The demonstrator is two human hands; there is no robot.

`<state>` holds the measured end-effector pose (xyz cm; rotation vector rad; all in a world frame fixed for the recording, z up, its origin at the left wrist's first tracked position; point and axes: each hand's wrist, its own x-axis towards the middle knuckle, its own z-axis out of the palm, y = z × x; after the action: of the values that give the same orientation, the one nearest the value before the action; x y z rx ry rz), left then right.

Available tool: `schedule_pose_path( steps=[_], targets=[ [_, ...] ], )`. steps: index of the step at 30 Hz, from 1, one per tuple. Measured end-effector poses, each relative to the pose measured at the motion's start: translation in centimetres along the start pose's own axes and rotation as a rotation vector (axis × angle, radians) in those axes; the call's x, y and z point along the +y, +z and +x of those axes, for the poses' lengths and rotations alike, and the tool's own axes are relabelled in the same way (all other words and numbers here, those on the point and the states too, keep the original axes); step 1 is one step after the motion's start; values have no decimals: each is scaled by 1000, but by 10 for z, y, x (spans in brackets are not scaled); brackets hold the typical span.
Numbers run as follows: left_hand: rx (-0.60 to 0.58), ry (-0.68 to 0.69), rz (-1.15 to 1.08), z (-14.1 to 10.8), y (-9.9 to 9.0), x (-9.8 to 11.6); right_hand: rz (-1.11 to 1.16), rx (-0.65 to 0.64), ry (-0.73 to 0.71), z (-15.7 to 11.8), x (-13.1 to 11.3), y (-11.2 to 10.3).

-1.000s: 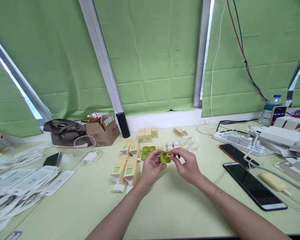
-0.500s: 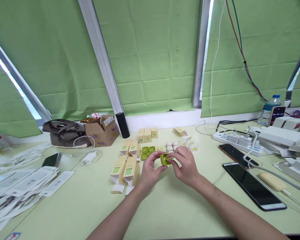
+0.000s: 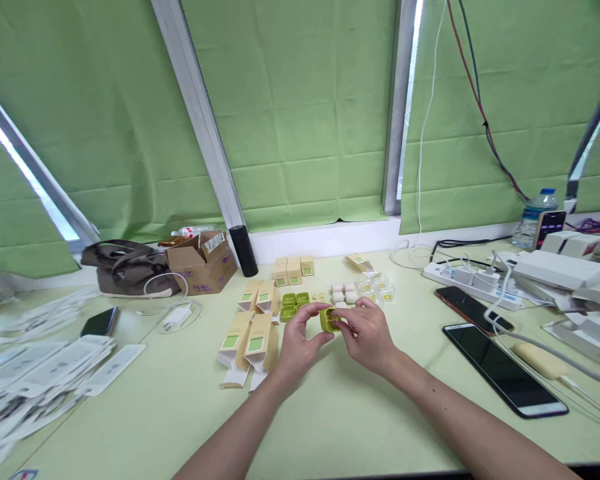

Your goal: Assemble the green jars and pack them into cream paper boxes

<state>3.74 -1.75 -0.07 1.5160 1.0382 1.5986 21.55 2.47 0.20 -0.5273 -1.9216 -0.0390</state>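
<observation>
A small olive-green square cup (image 3: pixel 326 321) is held up above the table between my two hands. My left hand (image 3: pixel 300 343) is closed on it, fingers over the far side and thumb at the near side. My right hand (image 3: pixel 370 335) is pinched, with its fingertips at the mouth of the cup; whatever they grip there is hidden. Just beyond lie several matching green cups (image 3: pixel 288 312), some tiny yellow pieces (image 3: pixel 318 297), several pale pink rolls (image 3: pixel 343 295) and clear round plastic parts (image 3: pixel 383 288).
Beige cartons (image 3: pixel 263 343) with open flaps stand left of my hands, more cartons (image 3: pixel 293 270) behind. Phones (image 3: pixel 505 370), a power strip (image 3: pixel 473 283) and cables lie on the right. A cardboard box (image 3: pixel 200 270), a black cylinder (image 3: pixel 243 250) and white packaging sheets (image 3: pixel 55 367) are leftward.
My right fingertips have moved slightly further into the green cup, which has tilted a little. My left hand keeps its grip, and the view has shifted slightly.
</observation>
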Motion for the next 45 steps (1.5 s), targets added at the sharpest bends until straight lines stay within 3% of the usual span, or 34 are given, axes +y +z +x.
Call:
schedule_pose_path(
  steps=[11,22,34,37,45],
  targets=[
    [-36,35,45,1,-1,1,29,38,-67,-1,1,3],
    [-56,27,57,2,-3,1,83,-5,-81,-3,6,5],
    [-18,29,-5,6,-6,0,119,-9,-192,2,11,-11],
    [34,54,84,7,-9,2,122,27,-126,2,11,-13],
    [56,164,299,5,-9,5,209,-142,28,-3,11,-5]
  ],
)
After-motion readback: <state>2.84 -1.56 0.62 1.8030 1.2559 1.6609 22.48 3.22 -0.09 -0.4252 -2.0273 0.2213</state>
